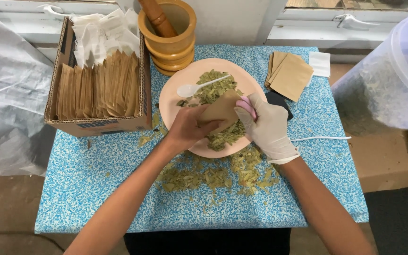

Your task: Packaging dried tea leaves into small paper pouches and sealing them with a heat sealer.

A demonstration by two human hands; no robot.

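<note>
Over the middle of the peach-coloured plate, both hands meet on a small brown paper sachet. The bare left hand comes in from seven o'clock and pinches the sachet's lower left edge, thumb on top and the other fingers curled beneath. The white-gloved right hand comes in from five o'clock; its fingers are pressed together at the sachet's right edge, at about three o'clock from the paper. Whether they reach inside the sachet's mouth I cannot tell. The sachet sits tilted, its long axis running roughly from eight o'clock to two o'clock, just above the heap of dried green leaves on the plate. Both hands touch it; neither is clearly the nearer.

A white plastic spoon lies on the plate at eleven o'clock from the sachet, well apart from both hands. More dried leaves are scattered on the blue patterned tablecloth at six o'clock of the plate. At twelve o'clock stands a wooden mortar with pestle. At nine o'clock a cardboard box holds upright brown sachets, and at two o'clock lies a small stack of flat brown sachets.
</note>
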